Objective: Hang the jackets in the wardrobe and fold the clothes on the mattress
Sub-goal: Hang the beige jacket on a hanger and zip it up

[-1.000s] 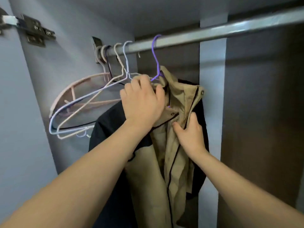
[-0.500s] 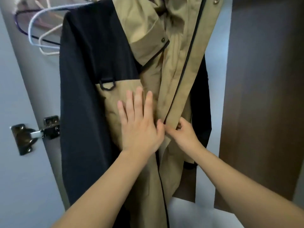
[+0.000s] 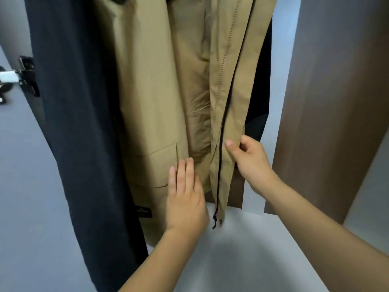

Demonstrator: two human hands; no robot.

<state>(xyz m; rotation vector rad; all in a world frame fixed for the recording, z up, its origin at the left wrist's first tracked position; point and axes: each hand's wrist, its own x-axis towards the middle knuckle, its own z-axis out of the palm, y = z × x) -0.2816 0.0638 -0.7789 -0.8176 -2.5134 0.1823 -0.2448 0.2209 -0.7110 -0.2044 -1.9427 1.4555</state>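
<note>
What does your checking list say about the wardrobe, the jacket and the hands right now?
Surface: pale wardrobe floor below the jacket, bare where visible.
Job's things: tan and black jacket hangs in the wardrobe, front open; zipper pull dangles at the hem.
Clutter: nothing seen.
Hands: left hand lies flat with straight fingers on the tan front panel; right hand pinches the zipper edge of the other panel.
Cables: nothing seen.
Surroundings: metal door hinge at the left edge; brown wardrobe panel on the right.

The jacket [image 3: 151,91] is cut off by the top edge, its hanger out of sight.
</note>
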